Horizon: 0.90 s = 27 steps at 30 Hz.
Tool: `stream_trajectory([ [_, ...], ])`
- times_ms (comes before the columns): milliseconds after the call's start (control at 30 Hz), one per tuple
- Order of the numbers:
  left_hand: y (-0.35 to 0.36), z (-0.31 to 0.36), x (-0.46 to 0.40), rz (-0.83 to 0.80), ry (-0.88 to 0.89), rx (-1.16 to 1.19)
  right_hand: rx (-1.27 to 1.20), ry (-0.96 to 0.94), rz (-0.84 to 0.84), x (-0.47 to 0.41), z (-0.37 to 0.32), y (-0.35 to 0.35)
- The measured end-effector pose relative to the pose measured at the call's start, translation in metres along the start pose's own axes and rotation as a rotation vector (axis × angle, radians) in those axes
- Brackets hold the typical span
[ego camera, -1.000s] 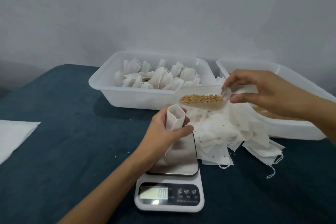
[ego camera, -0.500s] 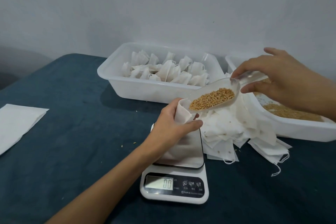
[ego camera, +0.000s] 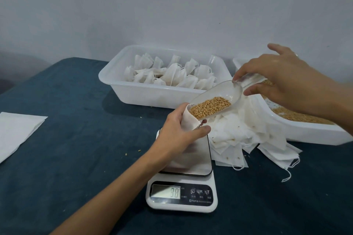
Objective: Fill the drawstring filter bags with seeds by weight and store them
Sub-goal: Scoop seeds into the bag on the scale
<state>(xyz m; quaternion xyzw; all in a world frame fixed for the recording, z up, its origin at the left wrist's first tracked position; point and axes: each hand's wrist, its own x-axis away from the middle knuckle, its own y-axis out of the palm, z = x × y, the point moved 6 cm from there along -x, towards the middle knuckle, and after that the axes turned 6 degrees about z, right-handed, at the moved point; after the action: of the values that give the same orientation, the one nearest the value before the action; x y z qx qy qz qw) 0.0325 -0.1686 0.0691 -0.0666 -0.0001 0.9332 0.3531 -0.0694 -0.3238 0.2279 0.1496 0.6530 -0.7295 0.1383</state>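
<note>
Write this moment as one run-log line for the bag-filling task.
step: pouring seeds | left hand: holds filter bag open on scale | right hand: tilts scoop into bag | display: 38

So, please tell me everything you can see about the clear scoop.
The scoop is clear plastic with a rounded bowl and short handle. The right hand pinches the handle. It is tilted down to the left, its lip in the mouth of the white filter bag held by the left hand. Golden-brown seeds fill its lower half.

white sheet (ego camera: 17, 131) at left edge | blue tablecloth (ego camera: 76, 158) | grey wall (ego camera: 172, 5)
</note>
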Motion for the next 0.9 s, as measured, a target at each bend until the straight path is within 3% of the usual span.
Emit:
stream_trajectory([
  [900, -0.001, -0.003, -0.002, -0.004, 0.034, 0.022, 0.16, -0.013, -0.016, -0.003, -0.016, -0.01],
])
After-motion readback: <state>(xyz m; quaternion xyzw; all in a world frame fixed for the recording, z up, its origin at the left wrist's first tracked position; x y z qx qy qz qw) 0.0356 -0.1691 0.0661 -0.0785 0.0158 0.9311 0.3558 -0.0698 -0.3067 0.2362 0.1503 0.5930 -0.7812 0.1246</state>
